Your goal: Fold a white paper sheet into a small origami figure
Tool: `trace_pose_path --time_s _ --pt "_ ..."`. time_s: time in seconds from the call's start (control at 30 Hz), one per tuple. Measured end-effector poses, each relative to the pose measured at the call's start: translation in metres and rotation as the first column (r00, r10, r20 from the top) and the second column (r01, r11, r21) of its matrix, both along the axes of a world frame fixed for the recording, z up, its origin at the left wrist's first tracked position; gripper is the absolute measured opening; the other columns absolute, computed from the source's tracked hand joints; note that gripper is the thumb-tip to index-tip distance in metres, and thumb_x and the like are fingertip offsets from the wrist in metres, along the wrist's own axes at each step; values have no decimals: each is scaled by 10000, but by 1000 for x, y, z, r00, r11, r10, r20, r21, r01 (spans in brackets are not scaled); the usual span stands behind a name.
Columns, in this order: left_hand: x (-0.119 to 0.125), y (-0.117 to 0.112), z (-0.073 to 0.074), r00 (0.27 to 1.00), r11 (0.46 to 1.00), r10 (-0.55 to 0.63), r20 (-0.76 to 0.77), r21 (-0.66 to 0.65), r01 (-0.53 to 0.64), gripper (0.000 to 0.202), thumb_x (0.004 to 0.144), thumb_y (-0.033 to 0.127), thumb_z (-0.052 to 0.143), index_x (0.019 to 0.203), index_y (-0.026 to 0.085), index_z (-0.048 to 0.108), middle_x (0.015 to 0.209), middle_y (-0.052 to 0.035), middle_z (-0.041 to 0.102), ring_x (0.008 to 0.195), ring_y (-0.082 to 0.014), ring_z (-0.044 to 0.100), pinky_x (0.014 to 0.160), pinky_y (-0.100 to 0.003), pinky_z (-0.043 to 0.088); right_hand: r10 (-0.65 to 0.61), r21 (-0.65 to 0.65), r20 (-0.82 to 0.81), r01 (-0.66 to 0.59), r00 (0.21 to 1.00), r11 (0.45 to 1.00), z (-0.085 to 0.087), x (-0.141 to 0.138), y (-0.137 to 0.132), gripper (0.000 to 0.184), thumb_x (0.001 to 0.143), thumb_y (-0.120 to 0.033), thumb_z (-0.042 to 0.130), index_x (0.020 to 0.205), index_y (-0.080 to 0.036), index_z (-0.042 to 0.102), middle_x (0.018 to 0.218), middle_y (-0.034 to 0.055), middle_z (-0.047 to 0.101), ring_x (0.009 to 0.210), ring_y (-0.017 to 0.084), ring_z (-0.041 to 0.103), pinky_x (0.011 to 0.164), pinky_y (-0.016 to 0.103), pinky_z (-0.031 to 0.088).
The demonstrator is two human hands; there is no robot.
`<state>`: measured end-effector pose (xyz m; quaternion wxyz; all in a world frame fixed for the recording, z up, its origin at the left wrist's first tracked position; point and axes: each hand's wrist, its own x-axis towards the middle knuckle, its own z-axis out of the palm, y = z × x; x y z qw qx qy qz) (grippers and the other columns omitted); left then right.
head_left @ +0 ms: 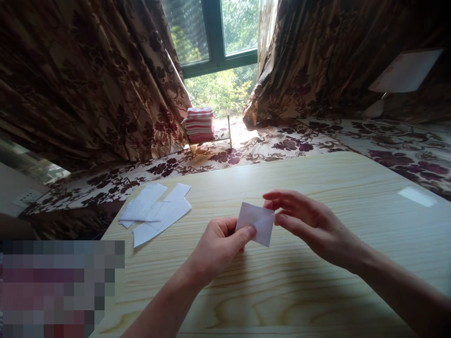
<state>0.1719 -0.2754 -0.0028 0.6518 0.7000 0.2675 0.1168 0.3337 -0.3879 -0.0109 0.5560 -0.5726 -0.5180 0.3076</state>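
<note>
A small folded white paper [259, 225] is held just above the pale wooden table [317, 188]. My left hand [218, 246] pinches its left edge between thumb and curled fingers. My right hand [310, 225] touches the paper's right edge with its fingertips, the fingers drawn close together around the corner. A loose pile of white paper slips [155, 211] lies on the table to the left of my hands.
Behind the table lies a floral cloth [282, 141], with brown floral curtains on both sides of a window [218, 42]. A stack of pink and white folded cloths [199, 124] sits on a small rack by the window. A white card [405, 70] stands at the right.
</note>
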Motion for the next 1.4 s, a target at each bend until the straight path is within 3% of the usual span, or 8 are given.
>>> trace_pose_path --time_s 0.23,0.43,0.53,0.63,0.83,1.03,1.23,1.4 --pt "1 -4 4 999 998 -50 -11 -36 50 216 741 311 584 659 113 613 570 26 433 544 -82 332 512 -229 235 -48 181 237 4 970 983 -3 0 1 244 862 -160 511 1071 -261 586 1007 53 597 925 182 585 739 301 508" --pt "0 -7 1 989 990 -141 -44 -27 140 170 752 247 547 723 123 659 611 9 508 583 -105 422 550 -226 305 -56 229 366 -32 929 973 -1 -1 2 222 829 -110 534 960 -256 638 932 42 555 850 161 574 698 279 495" --pt "-1 -7 -1 993 993 -114 -19 -26 114 165 741 210 555 830 139 675 677 -4 573 627 -124 484 575 -222 348 -114 242 364 24 924 970 0 -2 3 144 843 -161 540 887 -245 649 976 54 567 906 179 580 740 292 492" --pt "0 -6 -1 998 998 -50 23 -41 51 254 746 205 559 967 149 671 745 -27 614 672 -141 524 599 -225 382 -107 210 323 39 940 977 1 -4 3 129 855 -184 531 882 -230 648 920 51 619 839 175 606 702 287 493" --pt "0 -7 4 992 990 -124 14 65 123 225 740 158 496 789 125 713 733 -33 597 689 -147 498 623 -240 383 -126 213 296 63 947 975 1 -6 4 135 852 -152 523 882 -208 642 826 42 639 751 162 608 632 275 482" --pt "0 -10 7 982 958 -175 66 -220 185 278 661 85 471 779 137 717 652 -3 591 675 -128 492 668 -231 379 -190 207 354 121 916 971 0 -7 4 105 852 -186 525 864 -213 626 780 29 627 680 144 578 566 259 467" --pt "3 -11 1 991 907 -104 80 -400 128 208 723 196 525 778 127 714 649 -30 591 659 -135 510 672 -247 411 -342 254 388 257 856 932 0 -8 4 206 821 -215 583 1016 -231 515 866 29 621 730 157 589 654 298 496" --pt "4 -8 -5 993 893 51 106 -450 2 189 766 243 547 767 126 696 685 -34 598 653 -119 486 646 -237 413 -264 293 543 114 797 949 3 -14 0 126 823 -231 586 913 -212 500 943 62 572 768 163 558 661 300 482"
